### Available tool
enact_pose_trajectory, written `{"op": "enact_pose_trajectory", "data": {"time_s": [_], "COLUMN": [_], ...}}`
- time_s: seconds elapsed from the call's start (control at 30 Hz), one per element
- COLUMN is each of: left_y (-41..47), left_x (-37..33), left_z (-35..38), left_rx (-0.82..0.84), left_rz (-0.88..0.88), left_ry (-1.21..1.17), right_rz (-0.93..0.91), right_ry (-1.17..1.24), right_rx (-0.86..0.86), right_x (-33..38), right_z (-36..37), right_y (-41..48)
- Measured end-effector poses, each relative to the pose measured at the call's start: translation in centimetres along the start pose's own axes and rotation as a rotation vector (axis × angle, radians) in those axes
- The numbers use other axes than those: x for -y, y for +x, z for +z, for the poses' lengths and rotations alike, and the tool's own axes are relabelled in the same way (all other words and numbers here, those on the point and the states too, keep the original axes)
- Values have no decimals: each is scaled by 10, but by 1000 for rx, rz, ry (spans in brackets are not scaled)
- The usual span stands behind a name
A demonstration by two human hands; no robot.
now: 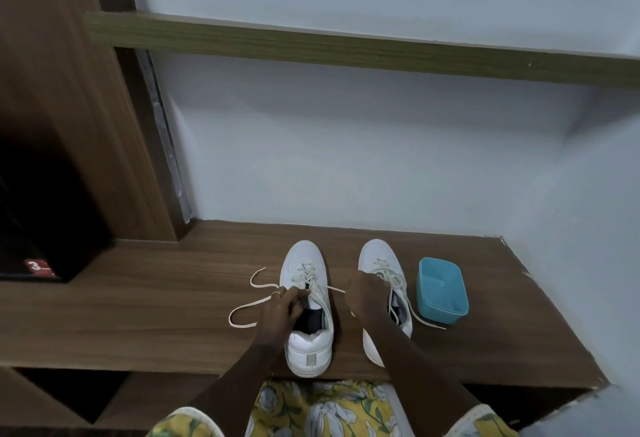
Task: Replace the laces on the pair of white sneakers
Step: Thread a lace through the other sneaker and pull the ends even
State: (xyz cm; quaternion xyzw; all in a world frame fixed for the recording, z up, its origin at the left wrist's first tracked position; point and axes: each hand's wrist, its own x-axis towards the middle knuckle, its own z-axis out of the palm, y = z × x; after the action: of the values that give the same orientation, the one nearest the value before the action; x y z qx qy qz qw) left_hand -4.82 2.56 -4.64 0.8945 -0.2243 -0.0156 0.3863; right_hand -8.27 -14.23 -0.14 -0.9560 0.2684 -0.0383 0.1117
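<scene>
Two white sneakers stand side by side on a wooden shelf, toes pointing to the wall. The left sneaker [304,301] has a cream lace [249,305] partly threaded, its loose end looping over the wood to the left. My left hand [282,308] pinches this lace at the sneaker's upper eyelets. My right hand [365,298] hovers between the shoes, fingers curled, and the lace's other end runs toward it; whether it grips the lace is hidden. The right sneaker [384,287] is laced, with a loose end trailing right.
A blue plastic tub [441,289] stands right of the right sneaker. The wooden shelf [156,298] ends at a front edge near my body. A pale wall rises behind, a dark cabinet opening [41,228] lies left, and a wooden ledge [346,48] hangs above.
</scene>
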Motion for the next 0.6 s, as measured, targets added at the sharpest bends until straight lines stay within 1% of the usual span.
{"op": "enact_pose_trajectory", "data": {"time_s": [0.03,0.1,0.17,0.23,0.33,0.4,0.47,0.6], "left_y": [-1,-1,-1,-2,-3,-4,-4,-3], "left_x": [-1,-2,0,-1,-3,-4,-4,-2], "left_z": [0,0,0,-1,-3,-3,-3,-1], "left_rx": [-3,-8,-1,5,-3,-5,-19,-23], "left_rz": [-4,-5,-4,1,9,11,11,16], "left_ry": [-3,-2,12,22,49,50,43,26], "right_rz": [-1,-5,-32,-84,-106,-80,-27,35], "right_ry": [-2,83,241,403,463,524,521,306], "right_rx": [0,37,85,86,81,59,70,180], "right_x": [0,6,14,22,31,33,31,16], "right_z": [2,5,10,16,22,22,17,7], "right_y": [1,3,2,2,1,1,2,6]}}
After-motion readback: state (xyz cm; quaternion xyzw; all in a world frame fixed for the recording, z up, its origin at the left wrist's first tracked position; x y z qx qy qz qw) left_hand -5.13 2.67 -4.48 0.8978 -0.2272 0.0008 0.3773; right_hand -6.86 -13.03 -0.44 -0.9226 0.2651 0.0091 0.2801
